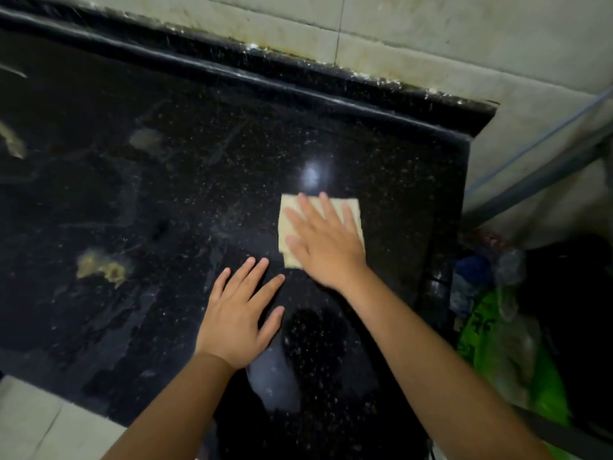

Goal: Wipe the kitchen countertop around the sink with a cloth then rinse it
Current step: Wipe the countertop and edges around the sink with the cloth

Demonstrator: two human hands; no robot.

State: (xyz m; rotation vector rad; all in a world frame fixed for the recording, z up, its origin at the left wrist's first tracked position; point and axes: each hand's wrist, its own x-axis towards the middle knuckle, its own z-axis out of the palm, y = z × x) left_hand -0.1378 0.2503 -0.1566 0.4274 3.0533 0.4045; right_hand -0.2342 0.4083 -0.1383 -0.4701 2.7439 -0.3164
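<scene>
We see the cloth (pixel 320 227), pale yellow and folded to a rough square, lying flat on the black speckled surface (pixel 205 180), toward its right end and short of the raised back edge. The right hand (pixel 323 245) lies palm-down on top of it, fingers spread and straight; its grip is released, pressing flat rather than clenched, and the cloth shows beyond the fingertips and along the hand's left side. The left hand (pixel 240 318) rests palm-down on the bare surface just beside and nearer than the cloth, not touching it, fingers extended, holding nothing.

We note a bright light reflection (pixel 311 175) on the surface just beyond the cloth. A yellowish smear (pixel 101 265) sits on the surface well to the left of both hands, and a fainter pale patch (pixel 144 139) lies farther back. Wet streaks show across the left part. Behind the surface runs a tiled wall (pixel 431 38) with a grimy joint. Off the right end, lower down, we see a green plastic bag (pixel 517 370) among other dark items too dim to identify.
</scene>
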